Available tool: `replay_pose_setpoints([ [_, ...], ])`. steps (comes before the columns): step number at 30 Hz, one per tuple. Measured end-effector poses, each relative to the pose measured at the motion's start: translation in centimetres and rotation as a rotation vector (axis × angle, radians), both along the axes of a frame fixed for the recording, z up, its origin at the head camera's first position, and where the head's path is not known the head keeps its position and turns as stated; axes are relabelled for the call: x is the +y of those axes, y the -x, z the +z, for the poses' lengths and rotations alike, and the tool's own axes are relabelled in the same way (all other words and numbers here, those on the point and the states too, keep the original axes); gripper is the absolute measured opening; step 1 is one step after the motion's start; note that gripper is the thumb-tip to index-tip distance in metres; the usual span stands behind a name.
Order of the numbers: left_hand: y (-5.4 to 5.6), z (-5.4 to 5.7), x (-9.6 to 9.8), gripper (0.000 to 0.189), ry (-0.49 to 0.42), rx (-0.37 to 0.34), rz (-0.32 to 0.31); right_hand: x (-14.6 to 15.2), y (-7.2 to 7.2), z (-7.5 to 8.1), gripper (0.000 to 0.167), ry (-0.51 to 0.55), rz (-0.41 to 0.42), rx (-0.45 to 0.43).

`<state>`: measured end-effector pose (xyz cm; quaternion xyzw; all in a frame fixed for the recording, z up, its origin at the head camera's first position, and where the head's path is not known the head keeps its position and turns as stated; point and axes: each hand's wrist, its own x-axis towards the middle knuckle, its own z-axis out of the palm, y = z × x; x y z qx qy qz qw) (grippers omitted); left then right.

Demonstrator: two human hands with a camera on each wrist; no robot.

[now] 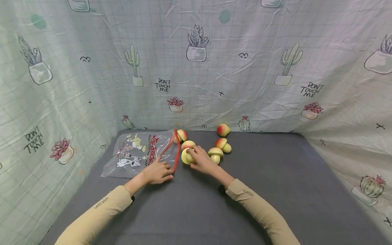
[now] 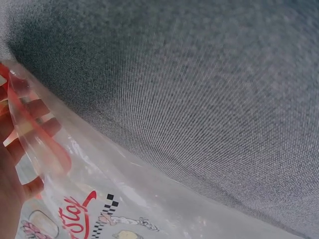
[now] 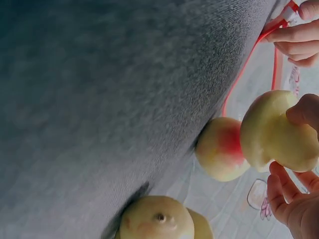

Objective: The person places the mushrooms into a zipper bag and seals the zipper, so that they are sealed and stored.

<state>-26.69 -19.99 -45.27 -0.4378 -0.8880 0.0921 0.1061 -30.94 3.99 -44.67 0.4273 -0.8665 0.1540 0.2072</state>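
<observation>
My left hand (image 1: 158,172) grips the mouth of a clear plastic bag (image 1: 111,166) with a red zip edge and cartoon print. In the left wrist view several of its fingers (image 2: 40,107) show through the plastic. Between the thumb and fingers of my right hand (image 1: 203,161) is a pale yellow toy mushroom (image 3: 264,132), tilted, just right of the bag's mouth. Directly behind it sits a toy mushroom with a red patch (image 3: 219,154). A yellow-capped toy mushroom (image 1: 215,152) lies to the right of my right hand.
Two red-and-yellow toy mushrooms (image 1: 221,143) (image 1: 223,130) lie farther right and back on the grey table (image 1: 275,190). Another mushroom (image 1: 182,135) sits by the bag's far corner. A cactus-print cloth (image 1: 220,85) hangs behind and at both sides.
</observation>
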Motion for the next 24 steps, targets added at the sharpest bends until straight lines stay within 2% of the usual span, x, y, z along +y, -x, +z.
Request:
replay_pose_setpoints([
  [3, 0.0, -0.1, 0.0, 0.027, -0.018, -0.001, -0.018, -0.4, 0.2, -0.1, 0.043, 0.001, -0.007, -0.006],
  [9, 0.1, -0.7, -0.4, 0.035, -0.035, 0.059, -0.089, -1.2, 0.4, -0.1, 0.044, -0.017, -0.014, 0.002],
  [17, 0.2, -0.7, -0.5, 0.043, 0.006, 0.087, -0.083, -2.0, 0.4, 0.0, 0.043, -0.053, -0.049, 0.077],
  [24, -0.1, -0.4, -0.8, 0.042, 0.037, 0.128, -0.074, -2.7, 0.5, -0.1, 0.044, -0.084, -0.072, 0.088],
])
